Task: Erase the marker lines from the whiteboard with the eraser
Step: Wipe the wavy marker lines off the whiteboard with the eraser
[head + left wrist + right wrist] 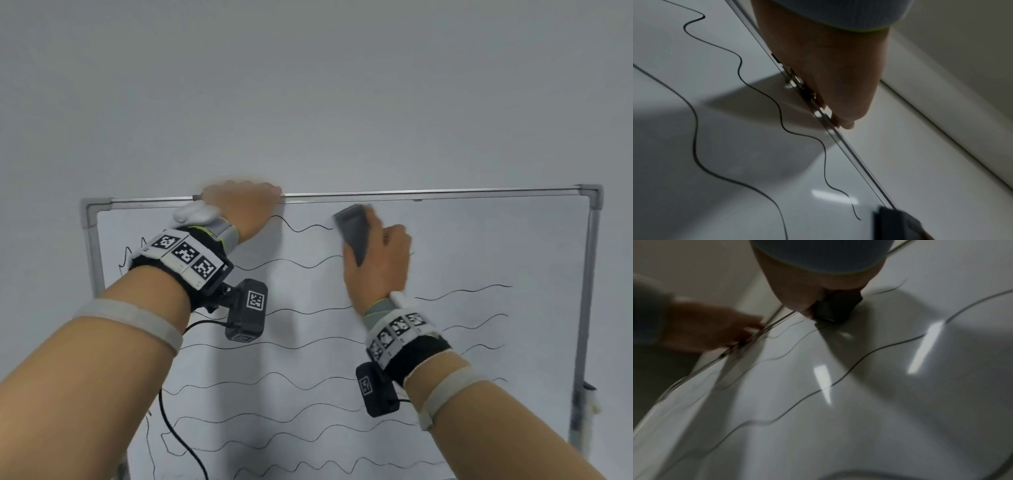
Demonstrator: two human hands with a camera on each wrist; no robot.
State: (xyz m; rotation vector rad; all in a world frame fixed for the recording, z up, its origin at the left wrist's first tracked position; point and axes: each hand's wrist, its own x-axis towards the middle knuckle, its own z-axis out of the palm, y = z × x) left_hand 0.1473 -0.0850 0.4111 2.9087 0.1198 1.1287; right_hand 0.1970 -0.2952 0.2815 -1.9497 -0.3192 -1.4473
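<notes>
My right hand [378, 260] clamps the eraser [354, 234] near the whiteboard's [479, 240] top edge; left hand [245, 209] grips that edge; most marker lines [274, 346] remain.

A plain pale grey wall [308, 85] fills the background, evenly lit.

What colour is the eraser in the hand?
Dark grey. The eraser, held by the right hand, shows best in the head view.
</notes>
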